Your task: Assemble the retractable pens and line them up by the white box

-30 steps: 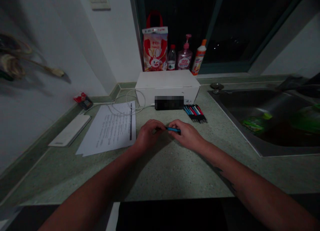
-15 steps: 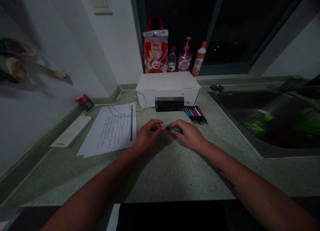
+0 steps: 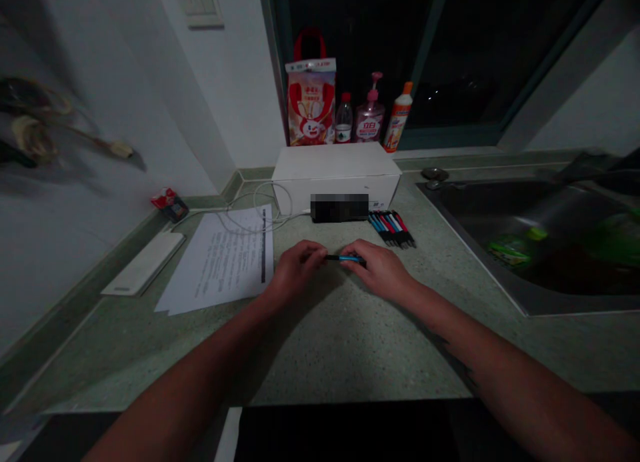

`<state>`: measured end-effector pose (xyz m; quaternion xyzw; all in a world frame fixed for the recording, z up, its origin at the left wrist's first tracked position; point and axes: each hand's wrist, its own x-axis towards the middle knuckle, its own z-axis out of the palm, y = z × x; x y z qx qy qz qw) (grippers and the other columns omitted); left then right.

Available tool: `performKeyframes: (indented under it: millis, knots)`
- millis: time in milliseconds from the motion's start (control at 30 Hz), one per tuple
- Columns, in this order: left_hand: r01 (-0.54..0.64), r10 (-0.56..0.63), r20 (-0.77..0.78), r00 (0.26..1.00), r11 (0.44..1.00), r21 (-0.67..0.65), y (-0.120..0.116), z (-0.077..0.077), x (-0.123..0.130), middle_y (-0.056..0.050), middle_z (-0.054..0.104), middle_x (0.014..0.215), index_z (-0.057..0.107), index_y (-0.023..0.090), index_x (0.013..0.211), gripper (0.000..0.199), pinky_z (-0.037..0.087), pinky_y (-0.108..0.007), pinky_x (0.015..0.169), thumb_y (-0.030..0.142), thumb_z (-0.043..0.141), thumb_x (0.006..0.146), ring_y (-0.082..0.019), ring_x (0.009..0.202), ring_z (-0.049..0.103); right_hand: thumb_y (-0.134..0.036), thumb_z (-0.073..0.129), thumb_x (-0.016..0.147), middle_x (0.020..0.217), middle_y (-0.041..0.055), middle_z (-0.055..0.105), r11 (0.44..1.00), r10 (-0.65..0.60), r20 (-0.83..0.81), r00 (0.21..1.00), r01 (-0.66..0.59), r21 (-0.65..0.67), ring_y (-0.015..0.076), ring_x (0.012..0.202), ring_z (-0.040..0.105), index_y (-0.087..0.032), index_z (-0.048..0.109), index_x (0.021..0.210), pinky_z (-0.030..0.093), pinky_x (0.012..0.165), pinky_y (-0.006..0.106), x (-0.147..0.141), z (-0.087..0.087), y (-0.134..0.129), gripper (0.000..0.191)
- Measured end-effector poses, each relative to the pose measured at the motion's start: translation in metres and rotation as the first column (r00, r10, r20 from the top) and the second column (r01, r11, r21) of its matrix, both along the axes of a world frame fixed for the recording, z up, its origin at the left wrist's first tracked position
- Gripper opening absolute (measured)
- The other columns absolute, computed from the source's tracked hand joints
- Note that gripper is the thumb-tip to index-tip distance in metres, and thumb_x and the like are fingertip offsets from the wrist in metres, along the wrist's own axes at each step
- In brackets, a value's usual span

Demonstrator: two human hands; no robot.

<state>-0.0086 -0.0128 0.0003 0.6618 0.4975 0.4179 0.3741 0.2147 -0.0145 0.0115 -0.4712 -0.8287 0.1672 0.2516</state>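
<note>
Between my two hands, level above the green speckled countertop (image 3: 345,355), is a blue and black pen (image 3: 345,258). My left hand (image 3: 299,265) pinches its black left end between thumb and fingers. Around the right end, my right hand (image 3: 375,265) is closed, with thumb and forefinger on the barrel and that end partly hidden. Just beyond my right hand lies a row of several pens (image 3: 392,229) in blue, red, white and black, side by side.
Behind my hands stand a dark device (image 3: 340,212) with a white cable and a white box (image 3: 337,169). Printed sheets (image 3: 220,262) and a white power strip (image 3: 145,265) lie left. A steel sink (image 3: 475,269) is right; bottles (image 3: 370,119) line the windowsill.
The fingers of my left hand have closed on the pen's left end, where they were looser before. My right hand stays in place on the pen.
</note>
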Motion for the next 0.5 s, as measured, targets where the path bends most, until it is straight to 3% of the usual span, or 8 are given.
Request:
performKeyframes:
  millis: [400, 500]
  knots:
    - [0.004, -0.004, 0.022, 1.0, 1.0, 0.011, 0.0005, -0.0017, 0.0001, -0.003, 0.076, 0.083, 0.071, 0.021, 0.092, 0.014, 0.057, -0.033, 0.077, 0.033, 0.071, 0.085, -0.019, 0.079, 0.07, -0.026, 0.063, 0.097, 0.101, 0.0059, 0.075, 1.0, 0.018, -0.002, 1.0, -0.018, 0.017, 0.0221, 0.088, 0.068, -0.023, 0.07, 0.106, 0.048, 0.076, 0.034, 0.0017, -0.0008, 0.0002, 0.011]
    - [0.03, -0.03, -0.02, 0.999, 1.0, 0.007, 0.0008, -0.0023, -0.0004, -0.003, 0.076, 0.081, 0.071, 0.021, 0.085, 0.013, 0.058, -0.034, 0.078, 0.034, 0.07, 0.087, -0.019, 0.079, 0.07, -0.026, 0.065, 0.096, 0.1, 0.0052, 0.075, 1.0, 0.013, -0.003, 1.0, -0.013, 0.023, 0.0217, 0.086, 0.068, -0.024, 0.07, 0.105, 0.048, 0.075, 0.033, 0.0017, -0.0008, 0.0002, 0.011]
